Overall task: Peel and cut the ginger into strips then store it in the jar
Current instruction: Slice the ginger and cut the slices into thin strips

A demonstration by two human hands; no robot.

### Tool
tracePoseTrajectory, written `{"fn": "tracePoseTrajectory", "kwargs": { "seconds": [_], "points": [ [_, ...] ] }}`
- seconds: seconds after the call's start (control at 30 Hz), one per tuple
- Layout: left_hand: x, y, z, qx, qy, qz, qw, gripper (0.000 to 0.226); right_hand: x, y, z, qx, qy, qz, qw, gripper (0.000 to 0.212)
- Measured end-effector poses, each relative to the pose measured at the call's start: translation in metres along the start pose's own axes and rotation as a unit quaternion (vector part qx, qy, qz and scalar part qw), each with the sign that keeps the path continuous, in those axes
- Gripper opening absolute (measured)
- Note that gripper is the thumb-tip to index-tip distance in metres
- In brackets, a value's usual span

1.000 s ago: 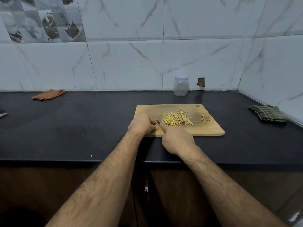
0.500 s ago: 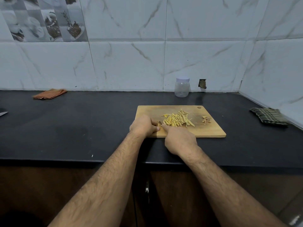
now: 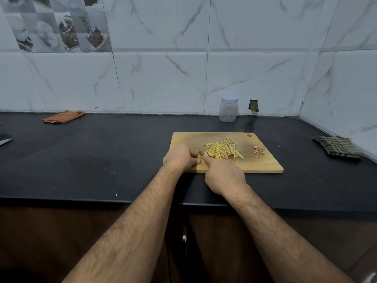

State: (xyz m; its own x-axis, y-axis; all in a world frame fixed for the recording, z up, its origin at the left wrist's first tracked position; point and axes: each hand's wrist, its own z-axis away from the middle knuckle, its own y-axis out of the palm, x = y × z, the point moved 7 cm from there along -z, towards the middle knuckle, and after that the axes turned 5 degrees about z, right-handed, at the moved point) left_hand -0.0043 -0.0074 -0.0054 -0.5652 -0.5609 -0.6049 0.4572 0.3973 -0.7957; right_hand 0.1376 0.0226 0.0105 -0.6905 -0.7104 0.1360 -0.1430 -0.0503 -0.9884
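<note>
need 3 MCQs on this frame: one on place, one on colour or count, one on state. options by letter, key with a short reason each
1. Where does the jar stand?
A. On the cutting board
B. On the counter by the back wall, behind the board
C. Beside the orange cloth

2. How many folded cloths lie on the counter?
A. One
B. Two
C. Three

3. What is the state of the jar?
A. Lid on, nothing seen inside
B. Lid off, half filled with strips
C. Tipped on its side

Key:
1. B: it stands upright against the tiles, beyond the far edge of the cutting board.
2. B: an orange cloth at far left and a green checked cloth at right.
3. A: the pale lid sits on top, and the ginger strips lie heaped on the board near the left hand and right hand.
</note>
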Motion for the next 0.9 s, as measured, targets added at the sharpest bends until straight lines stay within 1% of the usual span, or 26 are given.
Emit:
{"fn": "tracePoseTrajectory", "kwargs": {
  "seconds": [0.13,0.33,0.4,0.5,0.6,0.7,0.73,0.83,0.9],
  "points": [
    [0.000,0.000,0.000,-0.003,0.003,-0.001,1.000,0.024,-0.001,-0.001,-0.001,0.016,0.006,0.007,1.000,0.068],
    [0.001,0.002,-0.001,0.000,0.004,0.002,1.000,0.023,0.003,0.000,-0.004,0.029,-0.012,0.030,0.999,0.068],
    [0.002,0.000,-0.003,-0.011,0.000,0.016,1.000,0.022,0.005,0.002,-0.002,0.029,-0.018,0.042,0.999,0.068],
    [0.003,-0.003,-0.007,-0.051,-0.038,0.021,0.998,0.022,0.005,0.003,-0.001,0.036,-0.016,0.052,0.998,0.070],
    [0.000,-0.004,-0.008,-0.061,-0.082,0.007,0.995,0.025,0.005,0.003,-0.002,0.041,-0.016,0.058,0.997,0.070],
    [-0.003,-0.006,-0.012,-0.030,-0.124,-0.002,0.992,0.032,0.004,0.004,-0.002,0.044,-0.016,0.063,0.997,0.070],
    [-0.004,-0.006,-0.013,-0.014,-0.135,-0.013,0.991,0.031,0.004,0.004,-0.001,0.044,-0.017,0.064,0.997,0.071],
    [-0.007,-0.005,-0.018,0.038,-0.149,-0.029,0.988,0.029,0.002,0.003,0.002,0.048,-0.018,0.072,0.996,0.070],
    [-0.006,0.000,-0.023,0.066,-0.154,-0.017,0.986,0.036,-0.001,0.004,0.005,0.050,-0.019,0.079,0.995,0.067]
  ]
}}
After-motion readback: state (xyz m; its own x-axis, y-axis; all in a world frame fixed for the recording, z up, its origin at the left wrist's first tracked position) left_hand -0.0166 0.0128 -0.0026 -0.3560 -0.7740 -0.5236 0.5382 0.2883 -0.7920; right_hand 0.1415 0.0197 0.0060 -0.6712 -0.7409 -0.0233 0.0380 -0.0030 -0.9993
